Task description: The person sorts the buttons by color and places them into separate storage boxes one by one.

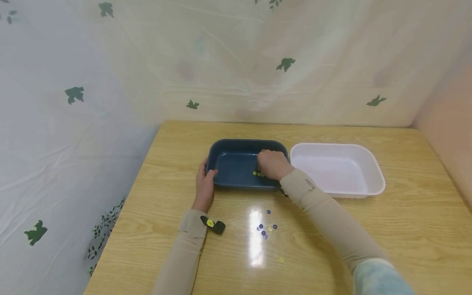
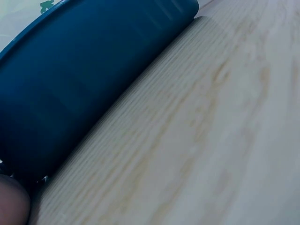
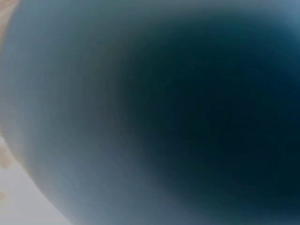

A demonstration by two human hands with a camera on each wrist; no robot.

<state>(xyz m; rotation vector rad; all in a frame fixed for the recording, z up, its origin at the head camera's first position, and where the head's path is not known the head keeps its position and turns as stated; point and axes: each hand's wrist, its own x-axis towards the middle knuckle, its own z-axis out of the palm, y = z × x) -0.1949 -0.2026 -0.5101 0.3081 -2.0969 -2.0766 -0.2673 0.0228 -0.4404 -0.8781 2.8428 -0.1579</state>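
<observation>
The tabletop point(image 1: 147, 229) spans the lower part of the head view. The white tray point(image 1: 335, 168) sits right of center. The dark blue tray point(image 1: 236, 166) sits at center, just beside it.

The left hand point(image 1: 204, 186) is clamped on the dark blue tray's left end. The right hand point(image 1: 273, 164) is inside that tray, toward its right end; its fingertips are hidden, so whether it holds anything cannot be told.

Smallest parts, shown by the head view only: yellow discs point(image 1: 255, 173) in the dark blue tray beside the right hand; six blue discs point(image 1: 263, 233) and two more yellow ones on the tabletop, lower center.

The left wrist view alone shows the dark blue tray's outer wall down to the tabletop. The right wrist view shows mostly a blurred, dark blue surface.
</observation>
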